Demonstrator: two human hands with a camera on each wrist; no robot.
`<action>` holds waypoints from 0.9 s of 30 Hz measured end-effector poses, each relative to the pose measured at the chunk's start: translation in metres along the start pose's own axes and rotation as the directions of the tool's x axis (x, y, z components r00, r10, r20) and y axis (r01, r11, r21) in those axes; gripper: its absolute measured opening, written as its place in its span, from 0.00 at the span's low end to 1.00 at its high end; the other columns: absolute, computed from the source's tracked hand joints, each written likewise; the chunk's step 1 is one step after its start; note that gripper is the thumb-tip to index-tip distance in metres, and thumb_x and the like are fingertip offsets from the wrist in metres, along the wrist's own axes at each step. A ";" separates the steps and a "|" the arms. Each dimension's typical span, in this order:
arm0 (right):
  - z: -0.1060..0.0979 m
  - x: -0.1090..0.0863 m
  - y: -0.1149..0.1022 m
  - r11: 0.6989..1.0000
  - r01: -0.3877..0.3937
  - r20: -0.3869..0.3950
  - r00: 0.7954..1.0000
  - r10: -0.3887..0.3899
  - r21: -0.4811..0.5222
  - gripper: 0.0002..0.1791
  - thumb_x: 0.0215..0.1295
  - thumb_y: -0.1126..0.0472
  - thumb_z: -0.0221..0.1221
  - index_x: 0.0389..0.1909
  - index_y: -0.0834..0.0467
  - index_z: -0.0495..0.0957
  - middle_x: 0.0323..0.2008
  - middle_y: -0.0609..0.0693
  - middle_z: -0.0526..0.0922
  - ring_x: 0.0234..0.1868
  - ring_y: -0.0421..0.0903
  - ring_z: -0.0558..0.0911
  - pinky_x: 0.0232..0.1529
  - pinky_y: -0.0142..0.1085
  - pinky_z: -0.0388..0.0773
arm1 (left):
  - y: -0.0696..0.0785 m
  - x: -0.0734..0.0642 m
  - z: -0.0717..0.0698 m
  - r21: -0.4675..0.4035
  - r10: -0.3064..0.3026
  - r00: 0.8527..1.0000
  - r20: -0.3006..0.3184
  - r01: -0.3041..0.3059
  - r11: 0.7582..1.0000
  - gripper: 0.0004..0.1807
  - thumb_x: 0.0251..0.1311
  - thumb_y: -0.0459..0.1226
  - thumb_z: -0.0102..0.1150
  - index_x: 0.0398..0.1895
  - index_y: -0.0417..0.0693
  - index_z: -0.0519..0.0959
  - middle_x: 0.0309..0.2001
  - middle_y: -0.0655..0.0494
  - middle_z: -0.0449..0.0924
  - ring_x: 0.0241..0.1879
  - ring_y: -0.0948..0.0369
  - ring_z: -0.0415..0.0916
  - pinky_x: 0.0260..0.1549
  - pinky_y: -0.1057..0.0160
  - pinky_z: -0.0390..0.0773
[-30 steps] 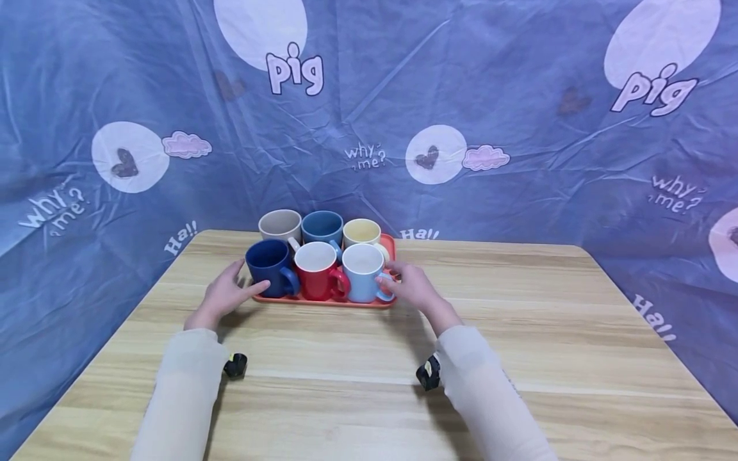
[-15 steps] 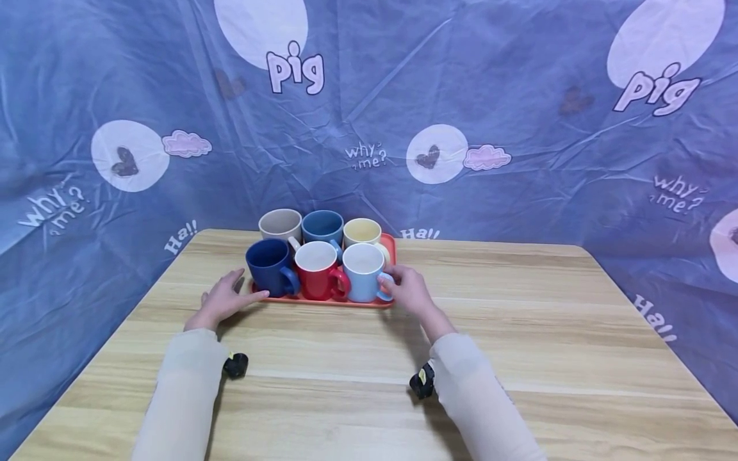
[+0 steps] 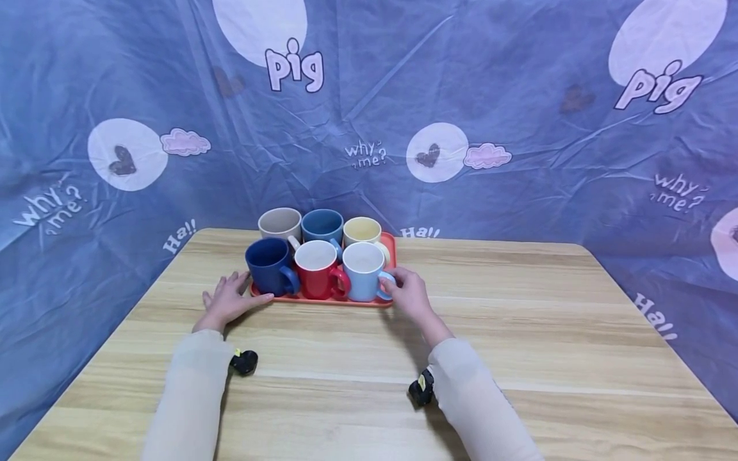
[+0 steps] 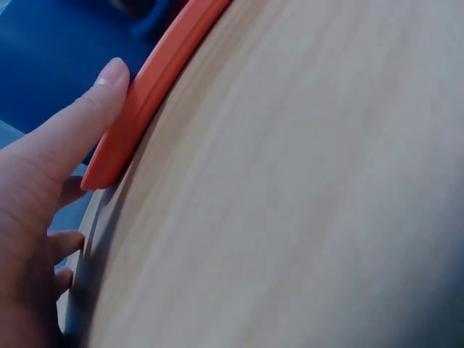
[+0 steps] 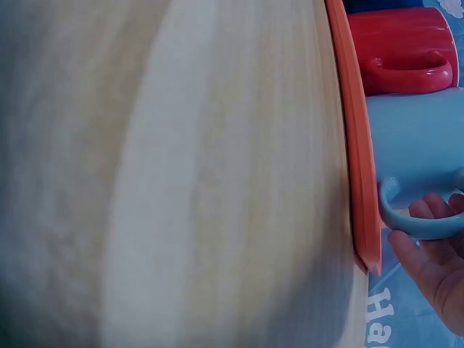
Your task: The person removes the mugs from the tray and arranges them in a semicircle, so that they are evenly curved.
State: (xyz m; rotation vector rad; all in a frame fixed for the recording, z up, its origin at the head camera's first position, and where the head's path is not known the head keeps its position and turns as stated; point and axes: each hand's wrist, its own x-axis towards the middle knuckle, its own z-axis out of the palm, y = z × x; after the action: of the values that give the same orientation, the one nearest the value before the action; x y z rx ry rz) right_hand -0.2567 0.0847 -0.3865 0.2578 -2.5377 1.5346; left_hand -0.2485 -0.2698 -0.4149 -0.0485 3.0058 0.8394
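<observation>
Mugs stand upright in two rows on an orange-red tray (image 3: 325, 303). In front are a dark blue mug (image 3: 268, 269), a red mug (image 3: 316, 278) and a light blue mug (image 3: 361, 282). Behind them stand a grey mug (image 3: 279, 224), a teal-blue mug (image 3: 321, 226) and a pale yellow mug (image 3: 360, 230). My left hand (image 3: 227, 301) is at the tray's front left corner, thumb against the rim (image 4: 138, 109) beside the dark blue mug, other fingers spread. My right hand (image 3: 408, 293) pinches the light blue mug's handle (image 5: 420, 226) between thumb and fingers.
The tray lies on a wood-grain table (image 3: 323, 397), near its back edge. A blue printed cloth (image 3: 369, 83) hangs right behind and at both sides. Small black devices (image 3: 245, 362) sit at the wrists.
My left hand has slid slightly, its thumb now on the tray's rim and fingers more spread. My right hand has drawn in onto the light blue mug's handle. The mugs stay put.
</observation>
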 end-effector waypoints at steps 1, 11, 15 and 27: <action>0.001 0.000 0.001 1.000 -0.007 -0.004 1.000 0.007 0.009 0.06 0.54 0.66 0.57 0.31 0.65 0.78 0.26 0.52 0.76 0.29 0.45 0.72 0.32 0.35 0.72 | 0.000 0.000 0.001 -0.002 0.000 1.000 -0.003 0.000 1.000 0.54 0.38 0.66 0.53 0.65 0.44 0.51 0.62 0.31 0.42 0.59 0.36 0.30 0.44 0.33 0.23; 0.007 -0.002 0.001 0.995 -0.010 -0.086 0.996 0.018 0.096 0.06 0.53 0.68 0.58 0.31 0.66 0.79 0.27 0.54 0.78 0.30 0.46 0.74 0.35 0.36 0.72 | 0.002 -0.002 0.003 -0.016 0.012 1.000 -0.011 -0.012 1.000 0.54 0.37 0.65 0.55 0.65 0.45 0.51 0.62 0.31 0.39 0.59 0.36 0.28 0.43 0.34 0.20; 0.010 -0.002 -0.002 0.992 -0.057 -0.102 0.992 0.068 0.116 0.07 0.53 0.69 0.58 0.33 0.66 0.79 0.29 0.55 0.79 0.32 0.46 0.74 0.36 0.36 0.73 | 0.001 -0.003 0.002 -0.017 0.013 1.000 -0.010 -0.013 1.000 0.54 0.36 0.65 0.55 0.65 0.46 0.51 0.62 0.31 0.39 0.59 0.36 0.27 0.43 0.34 0.20; 0.013 -0.006 -0.007 0.992 -0.108 -0.166 0.979 0.118 0.071 0.09 0.53 0.68 0.58 0.36 0.65 0.80 0.31 0.56 0.80 0.33 0.46 0.76 0.36 0.36 0.74 | 0.000 -0.003 0.004 0.012 0.010 1.000 -0.027 -0.009 1.000 0.55 0.35 0.66 0.54 0.65 0.46 0.52 0.63 0.32 0.40 0.60 0.37 0.29 0.44 0.34 0.21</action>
State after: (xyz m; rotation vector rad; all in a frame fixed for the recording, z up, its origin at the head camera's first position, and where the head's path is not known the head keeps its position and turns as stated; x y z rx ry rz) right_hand -0.2498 0.0705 -0.3874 -0.0105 -2.4127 1.6023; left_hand -0.2456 -0.2677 -0.4186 -0.0458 3.0384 0.8290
